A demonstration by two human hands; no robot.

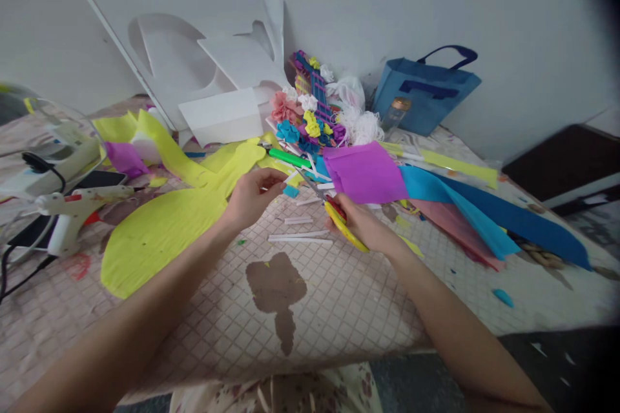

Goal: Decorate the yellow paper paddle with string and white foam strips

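Note:
My left hand (256, 195) pinches a thin white strip (291, 177) between thumb and fingertips. My right hand (359, 221) is closed around the yellow and red handles of a pair of scissors (345, 224), whose blades point up and left toward that strip. Whether the blades touch the strip I cannot tell. Below the hands, several loose white strips (300, 237) lie on the tablecloth (339, 297). A green cutter or pen (291, 158) lies just beyond my left hand. Folded purple crepe paper (365, 171) sits right behind my right hand.
A yellow paper shape (159, 239) spreads under my left forearm. At far left are a glue gun (72, 213) and cords. Paper flowers (300, 116) and white cut boards (188, 45) stand at the back, a blue bag (421, 93) and glass bottle (396, 115) at right, near blue paper (504, 213).

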